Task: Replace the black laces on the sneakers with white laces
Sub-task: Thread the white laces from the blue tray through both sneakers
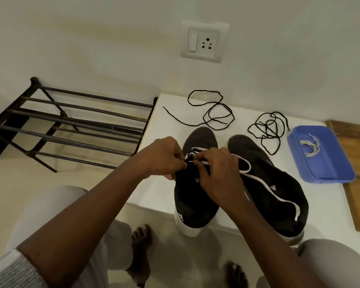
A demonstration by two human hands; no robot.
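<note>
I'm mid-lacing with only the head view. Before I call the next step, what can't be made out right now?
All in the head view:
- Eyelets of the worked sneaker: covered by the left hand and right hand, so the threaded rows can't be counted.
- Tip of the white lace in the grip: hidden by the fingers.
- Heel of the other sneaker: behind the right forearm and knee.
- Pale strands in the blue tub: too small to count.

head | worn, faces forward-down | close above white table (154, 183)

Dim, warm indoor light, soft shadows, slight blur, wide-angle bending at edges.
</note>
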